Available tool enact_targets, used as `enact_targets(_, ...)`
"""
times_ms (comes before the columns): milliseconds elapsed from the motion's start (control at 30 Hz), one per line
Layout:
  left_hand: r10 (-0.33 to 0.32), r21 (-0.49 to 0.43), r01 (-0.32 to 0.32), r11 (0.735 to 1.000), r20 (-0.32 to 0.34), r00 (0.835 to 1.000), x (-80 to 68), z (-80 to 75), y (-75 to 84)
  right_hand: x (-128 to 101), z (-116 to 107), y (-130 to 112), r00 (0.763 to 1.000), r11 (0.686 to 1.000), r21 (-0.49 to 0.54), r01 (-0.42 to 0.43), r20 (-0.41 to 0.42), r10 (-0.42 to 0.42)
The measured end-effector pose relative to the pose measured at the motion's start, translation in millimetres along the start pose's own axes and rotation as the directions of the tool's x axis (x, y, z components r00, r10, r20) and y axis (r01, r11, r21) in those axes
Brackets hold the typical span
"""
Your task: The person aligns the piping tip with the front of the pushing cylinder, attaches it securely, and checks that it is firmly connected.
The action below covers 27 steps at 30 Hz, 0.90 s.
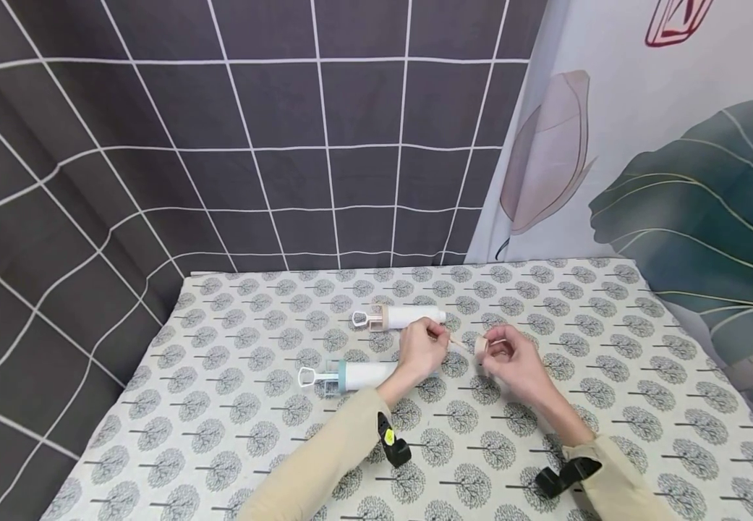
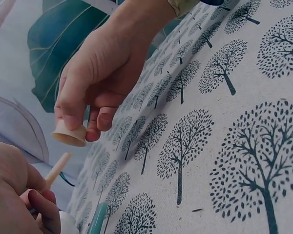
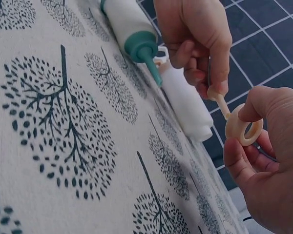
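Observation:
My left hand point(image 1: 423, 347) pinches a slim beige nozzle point(image 3: 220, 102) between thumb and fingers, its narrow end pointing toward the other hand. A beige ring-shaped collar point(image 3: 235, 130) is held between the thumb and fingertips of my right hand point(image 1: 513, 363). In the left wrist view the nozzle tip stands just below the collar's wide rim. Behind the left hand lies a white plunger tube with beige fittings point(image 1: 411, 316), its front end without a nozzle. A second white tube with a teal collar point(image 1: 356, 375) lies nearer, partly covered by the left hand and forearm; its teal nozzle point(image 3: 152, 70) is attached.
Both tubes lie on their sides on a tablecloth point(image 1: 474, 481) printed with grey trees, plunger handles to the left. A dark gridded curtain point(image 1: 363, 174) hangs behind the table. To the right hangs a pale cloth with large leaves point(image 1: 708, 181).

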<state>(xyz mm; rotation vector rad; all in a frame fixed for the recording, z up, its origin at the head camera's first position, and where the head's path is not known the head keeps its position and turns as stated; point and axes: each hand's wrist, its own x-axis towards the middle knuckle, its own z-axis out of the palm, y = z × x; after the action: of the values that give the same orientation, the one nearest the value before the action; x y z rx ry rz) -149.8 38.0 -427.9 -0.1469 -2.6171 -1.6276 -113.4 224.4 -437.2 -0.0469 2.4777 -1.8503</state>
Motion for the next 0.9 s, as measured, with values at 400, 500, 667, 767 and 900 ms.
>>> enact_targets(400, 0.039, -0.01, -0.039, 0.999, 0.006, 0.999, -5.9, -3.9, 1.1, 0.4, 4.0, -2.5, 0.998, 0.998, 0.021, 0.065, 0.019, -0.065)
enact_targets(500, 0.045, -0.004, -0.045, 0.999, 0.002, 0.999, -7.5, -4.3, 1.9, -0.2, 4.9, -3.3, 0.997, 0.997, 0.027, 0.07, 0.024, -0.071)
enact_targets(667, 0.041, 0.002, -0.041, 0.999, 0.01, 0.999, -10.1, -4.2, 2.5, -1.1, 6.4, -3.7, 0.997, 0.997, 0.024, 0.079, 0.023, -0.079)
enact_targets(767, 0.044, -0.004, -0.044, 0.999, 0.019, 0.999, -11.5, -4.1, 2.8, -2.0, 7.8, -3.9, 0.996, 0.996, 0.032, 0.081, 0.026, -0.081)
enact_targets(900, 0.044, -0.022, -0.043, 0.999, 0.026, 0.999, -13.4, -5.0, 4.3, -2.5, 9.8, -4.3, 0.995, 0.994, 0.039, 0.097, 0.03, -0.099)
